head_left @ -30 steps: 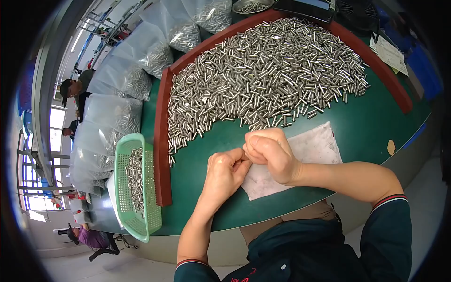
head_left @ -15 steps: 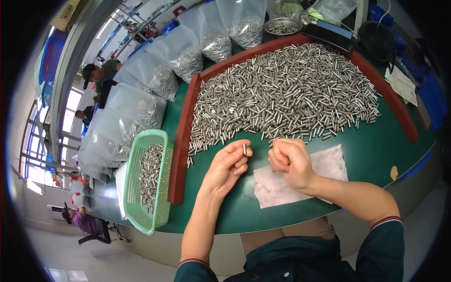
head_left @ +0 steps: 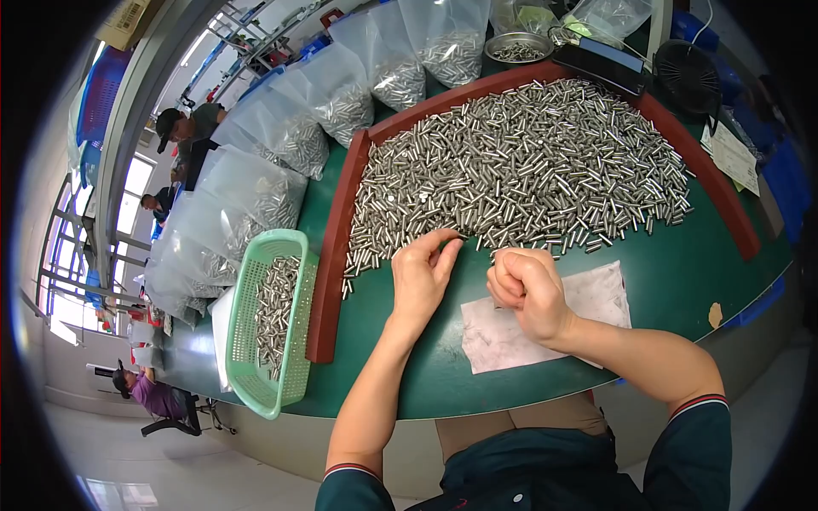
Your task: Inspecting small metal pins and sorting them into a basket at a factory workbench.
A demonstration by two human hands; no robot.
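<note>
At the near edge of the heaped pins [head_left: 520,162], the left hand [head_left: 421,274] has thumb and forefinger close together; whether they grasp a pin, I cannot tell. The right hand [head_left: 530,295] is clenched, its content hidden. A light fingertip pinch seems best. The green basket [head_left: 297,353] and clear bags [head_left: 436,21] contain pins; the bowl [head_left: 520,37], small metal pieces.

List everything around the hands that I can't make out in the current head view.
- Head view: whatever the right hand may hold, hidden by its curled fingers.
- Head view: anything between the left hand's fingertips, too small to tell.
- Head view: part of the stained sheet, covered by the right hand and forearm.
</note>
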